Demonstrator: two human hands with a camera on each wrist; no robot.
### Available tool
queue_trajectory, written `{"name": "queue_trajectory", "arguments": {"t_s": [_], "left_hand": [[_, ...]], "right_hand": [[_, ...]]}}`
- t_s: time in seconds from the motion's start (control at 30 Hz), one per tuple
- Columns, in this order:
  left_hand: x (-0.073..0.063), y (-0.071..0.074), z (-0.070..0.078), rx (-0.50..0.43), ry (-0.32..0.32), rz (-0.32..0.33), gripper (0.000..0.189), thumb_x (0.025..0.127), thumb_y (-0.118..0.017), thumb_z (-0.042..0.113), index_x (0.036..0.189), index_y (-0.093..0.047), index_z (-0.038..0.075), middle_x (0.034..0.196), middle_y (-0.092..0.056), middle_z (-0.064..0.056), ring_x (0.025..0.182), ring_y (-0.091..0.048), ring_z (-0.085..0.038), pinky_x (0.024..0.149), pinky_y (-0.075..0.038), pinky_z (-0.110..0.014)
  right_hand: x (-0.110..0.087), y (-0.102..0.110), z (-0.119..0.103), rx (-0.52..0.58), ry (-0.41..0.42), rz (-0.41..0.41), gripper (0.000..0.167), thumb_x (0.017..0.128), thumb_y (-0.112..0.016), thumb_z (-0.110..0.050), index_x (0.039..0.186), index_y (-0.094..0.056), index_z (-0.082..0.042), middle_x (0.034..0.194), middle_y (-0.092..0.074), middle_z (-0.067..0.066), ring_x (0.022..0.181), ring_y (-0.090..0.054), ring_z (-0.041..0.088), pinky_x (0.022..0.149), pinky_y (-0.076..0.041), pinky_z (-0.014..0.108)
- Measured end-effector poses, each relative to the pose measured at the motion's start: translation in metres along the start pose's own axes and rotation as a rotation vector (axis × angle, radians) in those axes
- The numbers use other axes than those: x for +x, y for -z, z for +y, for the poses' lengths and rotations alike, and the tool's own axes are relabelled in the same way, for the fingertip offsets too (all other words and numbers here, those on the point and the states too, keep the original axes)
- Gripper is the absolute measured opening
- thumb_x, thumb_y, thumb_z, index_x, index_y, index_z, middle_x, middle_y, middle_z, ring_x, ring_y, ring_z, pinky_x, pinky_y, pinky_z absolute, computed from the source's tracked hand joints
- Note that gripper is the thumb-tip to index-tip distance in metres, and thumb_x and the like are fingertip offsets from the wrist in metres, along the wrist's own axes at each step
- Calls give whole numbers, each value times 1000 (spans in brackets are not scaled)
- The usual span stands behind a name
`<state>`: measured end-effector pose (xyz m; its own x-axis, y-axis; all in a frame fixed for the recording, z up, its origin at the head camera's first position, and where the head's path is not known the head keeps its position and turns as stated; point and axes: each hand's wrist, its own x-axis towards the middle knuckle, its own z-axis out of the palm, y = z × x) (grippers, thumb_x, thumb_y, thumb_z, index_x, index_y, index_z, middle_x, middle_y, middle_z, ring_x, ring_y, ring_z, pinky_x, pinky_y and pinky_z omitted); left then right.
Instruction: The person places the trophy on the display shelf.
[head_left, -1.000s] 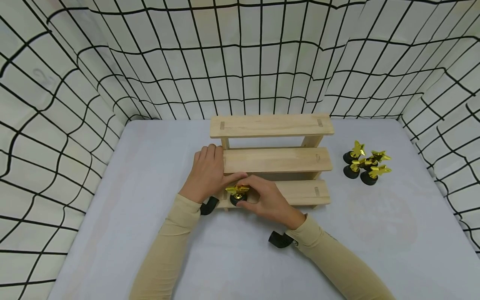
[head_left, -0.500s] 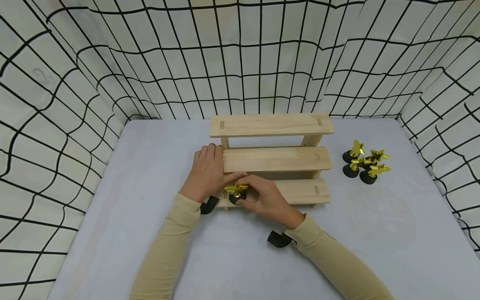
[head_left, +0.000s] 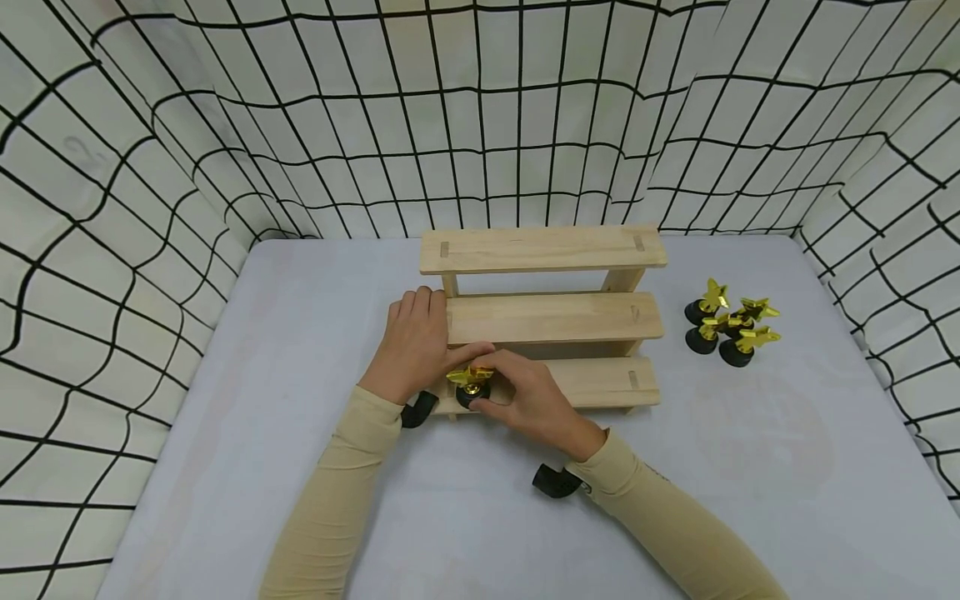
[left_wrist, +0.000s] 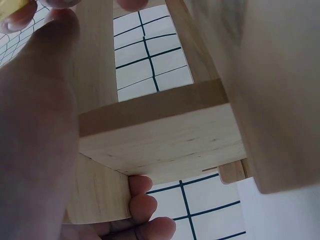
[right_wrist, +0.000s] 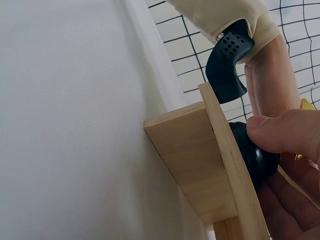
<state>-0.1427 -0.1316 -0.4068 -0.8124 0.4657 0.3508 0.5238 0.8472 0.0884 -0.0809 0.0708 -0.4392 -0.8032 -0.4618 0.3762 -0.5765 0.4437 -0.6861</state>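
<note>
A three-tier wooden display stand (head_left: 555,318) stands in the middle of the table in the head view. My left hand (head_left: 416,346) grips its left side; in the left wrist view the fingers (left_wrist: 142,205) curl round the upright side piece (left_wrist: 100,192). On the left end of the lowest step is a small star trophy (head_left: 470,378), gold on a round black base. My right hand (head_left: 536,400) pinches that trophy. In the right wrist view the thumb (right_wrist: 285,131) presses the black base (right_wrist: 257,162), which sits right at the board's (right_wrist: 232,165) surface.
Several more star trophies (head_left: 737,354) stand in a cluster on the white table (head_left: 750,475), right of the stand. Black netting (head_left: 521,117) over white walls surrounds the table at the back and both sides. Black wrist cameras (head_left: 557,482) hang under the sleeves.
The star trophy has shifted slightly left along the lowest step, with my right hand holding it. My left hand has kept its place on the stand.
</note>
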Motion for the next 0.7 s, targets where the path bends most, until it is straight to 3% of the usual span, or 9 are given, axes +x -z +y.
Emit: {"name": "queue_trajectory", "arguments": {"t_s": [0.5,0.6,0.7], "left_hand": [[1,2,1,-16,10,-38,112,82,-13,93,112,-54,-7,96,-55,-18,86,-51,-34,79,-39,-44],[0,3,2,-23,24,-53,104,83,-36,93,111,-54,-6,96,-55,-17,87,-51,-34,79,-39,-44],[0,4,2,-30,42,-64,93,81,-63,83,109,-54,-6,96,-54,-17,88,-51,-35,80,-39,-44]], "right_hand": [[-5,10,4,-10,-12,29,50,78,-92,-16,122,-67,-11,117,-72,3,110,-70,16,97,-57,34],[-9,15,7,-38,-8,35,50,79,-92,-17,122,-67,-12,117,-72,2,108,-69,14,95,-57,33],[-13,23,9,-58,1,43,48,80,-91,-18,121,-68,-11,116,-71,2,105,-68,13,92,-57,32]]}}
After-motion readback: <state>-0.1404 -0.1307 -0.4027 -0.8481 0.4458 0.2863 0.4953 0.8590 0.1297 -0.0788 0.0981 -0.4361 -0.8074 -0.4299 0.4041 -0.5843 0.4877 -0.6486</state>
